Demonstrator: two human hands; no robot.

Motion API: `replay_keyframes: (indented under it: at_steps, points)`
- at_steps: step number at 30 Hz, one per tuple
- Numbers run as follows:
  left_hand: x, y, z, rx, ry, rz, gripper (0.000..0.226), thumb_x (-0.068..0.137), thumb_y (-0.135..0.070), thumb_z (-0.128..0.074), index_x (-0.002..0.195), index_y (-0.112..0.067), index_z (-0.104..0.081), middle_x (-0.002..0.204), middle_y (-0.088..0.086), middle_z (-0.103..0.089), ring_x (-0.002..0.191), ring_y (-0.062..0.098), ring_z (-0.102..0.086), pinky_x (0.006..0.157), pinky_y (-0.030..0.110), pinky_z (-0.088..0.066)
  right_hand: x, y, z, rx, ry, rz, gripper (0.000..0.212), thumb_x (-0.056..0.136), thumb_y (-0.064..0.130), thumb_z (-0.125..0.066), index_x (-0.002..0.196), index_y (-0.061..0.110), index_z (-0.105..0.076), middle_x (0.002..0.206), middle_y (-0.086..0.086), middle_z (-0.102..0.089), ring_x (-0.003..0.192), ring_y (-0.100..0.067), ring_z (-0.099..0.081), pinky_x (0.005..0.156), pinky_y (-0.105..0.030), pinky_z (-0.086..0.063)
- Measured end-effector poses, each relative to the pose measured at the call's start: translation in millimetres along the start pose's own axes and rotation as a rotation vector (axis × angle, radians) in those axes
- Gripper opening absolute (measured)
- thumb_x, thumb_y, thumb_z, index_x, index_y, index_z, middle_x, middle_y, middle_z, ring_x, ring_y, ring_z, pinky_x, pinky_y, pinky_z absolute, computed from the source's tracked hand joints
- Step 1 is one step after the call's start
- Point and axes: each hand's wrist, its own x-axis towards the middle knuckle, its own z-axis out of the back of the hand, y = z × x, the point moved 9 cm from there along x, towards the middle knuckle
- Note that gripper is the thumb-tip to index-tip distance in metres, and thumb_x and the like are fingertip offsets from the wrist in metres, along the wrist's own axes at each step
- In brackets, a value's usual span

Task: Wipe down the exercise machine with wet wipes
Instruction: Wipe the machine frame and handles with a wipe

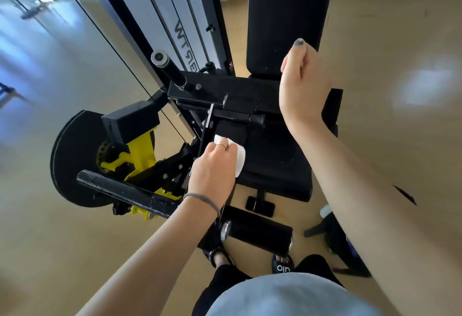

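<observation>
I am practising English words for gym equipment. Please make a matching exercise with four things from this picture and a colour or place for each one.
Things:
1. wet wipe
2. seat pad
3. cam bracket
4. foam roller

Descriptions:
A. yellow
B. white, under the left hand
C. black, lowest, near the feet
D. black, flat, beside the wipe

Pairs: 1-B, 2-D, 3-A, 4-C
</observation>
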Motion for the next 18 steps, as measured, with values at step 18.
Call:
replay_keyframes:
  at_steps: [18]
  points:
    - [-25.6,20.6,-9.0,-0.252,-0.095,-0.005,0.014,0.087,-0.006,-0.071,0.099,-0.013,-0.070,0.121,-0.001,-0.063,0.108,0.014,-0.063,0.078,0.028,-0.059,-5.4,9.2,1.9,-0.002,-0.032,-0.001,0.046,0.103,0.031,-0.031,0.064,0.010,-0.043,0.054,-0.006,-0.046,0.051,-0.026,-0.045,0.051,-0.042,-0.038]
